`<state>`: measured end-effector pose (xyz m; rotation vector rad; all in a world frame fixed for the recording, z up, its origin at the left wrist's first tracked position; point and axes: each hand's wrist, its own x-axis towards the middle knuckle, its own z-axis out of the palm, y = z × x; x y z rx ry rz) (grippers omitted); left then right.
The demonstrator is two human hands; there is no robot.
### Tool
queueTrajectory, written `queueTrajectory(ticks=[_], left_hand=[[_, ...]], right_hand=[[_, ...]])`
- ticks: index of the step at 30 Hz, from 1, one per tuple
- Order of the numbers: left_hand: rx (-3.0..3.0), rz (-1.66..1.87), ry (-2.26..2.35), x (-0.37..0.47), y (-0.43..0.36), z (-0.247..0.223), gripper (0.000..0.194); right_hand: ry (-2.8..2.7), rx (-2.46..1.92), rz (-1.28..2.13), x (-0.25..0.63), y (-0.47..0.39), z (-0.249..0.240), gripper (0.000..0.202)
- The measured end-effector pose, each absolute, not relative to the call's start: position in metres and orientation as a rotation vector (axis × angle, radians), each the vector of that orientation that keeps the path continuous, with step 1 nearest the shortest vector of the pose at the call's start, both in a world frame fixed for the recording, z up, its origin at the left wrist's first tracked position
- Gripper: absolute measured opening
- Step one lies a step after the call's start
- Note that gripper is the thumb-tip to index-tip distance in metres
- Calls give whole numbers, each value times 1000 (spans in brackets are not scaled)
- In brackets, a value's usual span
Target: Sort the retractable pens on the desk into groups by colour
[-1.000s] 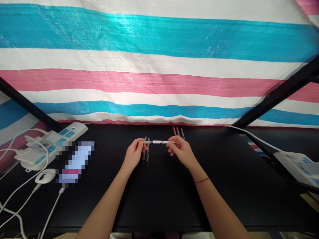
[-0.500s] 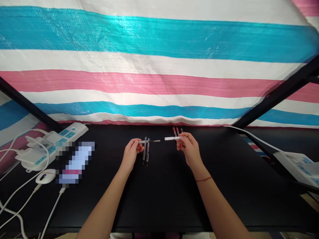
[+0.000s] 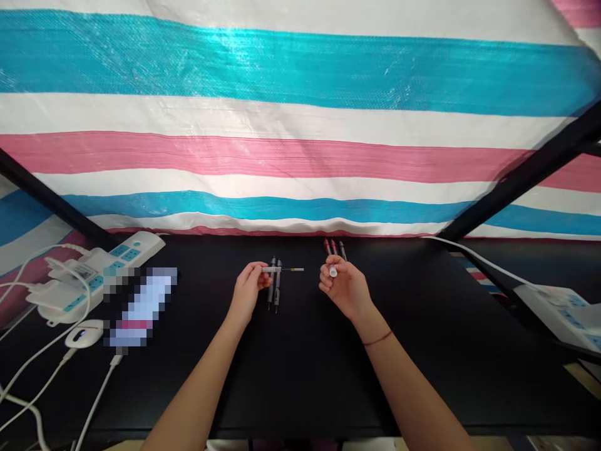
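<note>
My left hand [image 3: 248,285] is closed in a pinch round a thin white pen part with an ink refill [image 3: 293,269] sticking out to the right. Beneath and beside its fingertips, two grey pens [image 3: 277,291] lie side by side on the black table. My right hand [image 3: 345,285] is closed round a white pen barrel [image 3: 333,271], whose round open end faces me; the rest of it is hidden by the fingers. Just beyond this hand lie two red-tipped pens [image 3: 330,246] and a dark-tipped pen [image 3: 342,248], partly covered by the fingers. A gap separates the refill from the barrel.
On the left of the black table [image 3: 300,376] are a white power strip [image 3: 141,247], a lit phone [image 3: 143,307], a white earphone case [image 3: 84,334] and several cables. Another power strip [image 3: 558,310] stands at right. A striped sheet [image 3: 300,156] hangs behind, between black frame bars.
My right hand has turned the white barrel from pointing left to pointing its open end at me, and shifted slightly left. My left hand has hardly moved.
</note>
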<state>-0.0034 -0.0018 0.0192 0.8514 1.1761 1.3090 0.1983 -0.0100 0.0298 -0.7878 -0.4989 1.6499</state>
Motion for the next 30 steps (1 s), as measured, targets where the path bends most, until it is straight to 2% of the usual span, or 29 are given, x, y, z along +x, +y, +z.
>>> queueTrajectory(ticks=[4, 12, 19, 30], left_hand=[[862, 1329, 1171, -3, -1, 18, 29], [851, 1344, 1206, -5, -1, 18, 33], [871, 1343, 1211, -6, -1, 17, 32], [974, 1267, 1218, 2, -4, 13, 28]], right_hand=[[-509, -825, 1593, 197, -9, 29, 14], [-720, -1126, 1048, 205, -4, 24, 19], [-910, -1155, 962, 203, -6, 21, 17], [-1056, -1109, 1013, 188, -8, 10, 23]])
